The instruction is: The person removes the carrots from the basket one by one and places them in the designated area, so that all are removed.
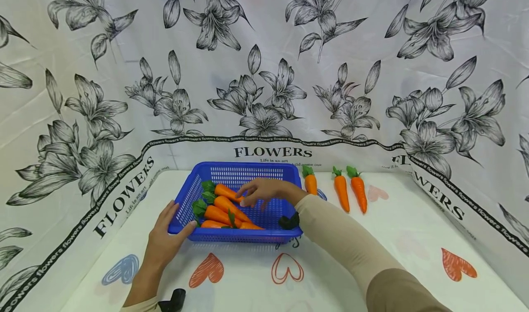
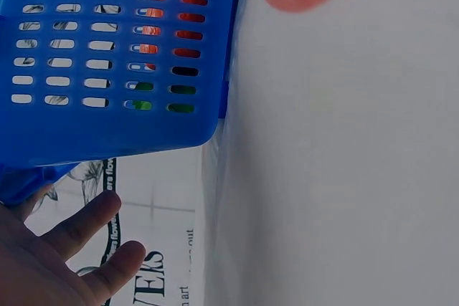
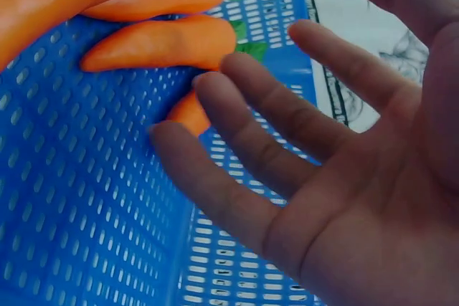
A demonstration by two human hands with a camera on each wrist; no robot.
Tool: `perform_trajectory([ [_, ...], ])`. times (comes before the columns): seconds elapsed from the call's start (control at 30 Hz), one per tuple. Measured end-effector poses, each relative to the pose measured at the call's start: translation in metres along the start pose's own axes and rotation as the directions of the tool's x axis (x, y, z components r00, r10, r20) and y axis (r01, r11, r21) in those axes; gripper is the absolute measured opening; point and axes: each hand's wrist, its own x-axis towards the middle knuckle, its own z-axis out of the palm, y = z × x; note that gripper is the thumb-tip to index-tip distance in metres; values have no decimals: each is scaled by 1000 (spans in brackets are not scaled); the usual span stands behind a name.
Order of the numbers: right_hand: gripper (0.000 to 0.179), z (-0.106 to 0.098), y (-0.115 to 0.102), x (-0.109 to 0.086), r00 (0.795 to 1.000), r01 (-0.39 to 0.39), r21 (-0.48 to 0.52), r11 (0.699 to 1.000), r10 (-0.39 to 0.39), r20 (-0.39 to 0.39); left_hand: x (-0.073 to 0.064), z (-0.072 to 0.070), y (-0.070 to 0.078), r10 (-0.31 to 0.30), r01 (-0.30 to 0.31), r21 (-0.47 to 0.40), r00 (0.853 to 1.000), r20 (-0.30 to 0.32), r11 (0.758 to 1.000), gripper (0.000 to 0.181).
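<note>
Basket (image 1: 244, 233): blue plastic as I see it, smooth, with a soft sheen along the rim; walls perforated with slots.
Carrots (image 1: 358, 193): smooth orange skin with soft highlights; I cannot tell plastic from foam.
Carrot tops (image 1: 199, 207): green, leafy, rougher-looking than the roots.
Counter (image 1: 244, 286): white covering, smooth, faintly glossy, printed with hearts.
Backdrop (image 1: 268, 124): thin printed sheet, lightly creased, slight shine; cloth or plastic, I cannot say.
My right sleeve (image 1: 330, 229): matt beige cloth, brown cloth higher up.
My wrist device (image 1: 177, 298): black, plastic-looking.
</note>
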Motion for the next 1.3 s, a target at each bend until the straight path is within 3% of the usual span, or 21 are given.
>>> perform_trajectory([
  [0.27,48,5,5,2,979,-146,26,989,140,149,0,0,1,-6,6,0,1000,-3,1000,84],
  [0.5,44,13,13,6,911,-289,-26,957,284,301,0,0,2,-10,10,-13,1000,-1,1000,85],
  [0.67,48,16,16,6,887,-315,-56,947,315,337,0,1,-1,-12,12,-6,1000,3,1000,85],
  [0.97,58,17,14,5,873,-337,-102,936,351,339,0,2,-4,-20,20,2,1000,-2,1000,85],
  [1.3,61,15,12,3,884,-354,-89,931,364,294,-1,1,-1,-16,16,4,1000,3,1000,85],
])
